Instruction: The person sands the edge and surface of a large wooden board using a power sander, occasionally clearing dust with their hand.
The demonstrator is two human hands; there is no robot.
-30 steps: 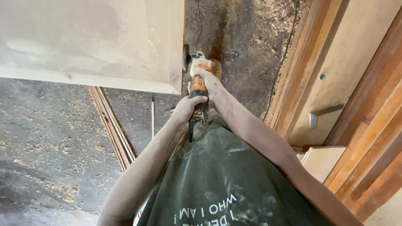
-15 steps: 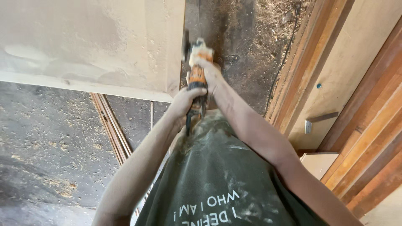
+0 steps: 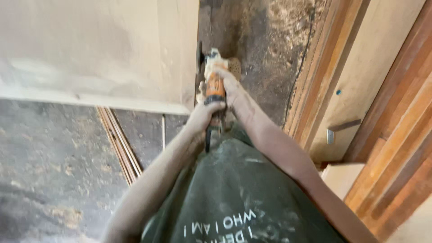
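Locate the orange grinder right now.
Head view, upper centre: the orange grinder is gripped by both hands, left hand at its rear, right hand nearer its head, its disc against the right edge of the pale wooden panel.

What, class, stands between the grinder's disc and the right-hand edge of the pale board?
Nothing visible. The orange grinder, gripped by the left hand and right hand, holds its dark disc right at the pale board edge; whether they touch is blurred.

Board [image 3: 90, 49] blocks left; planks [image 3: 391, 135] block right.
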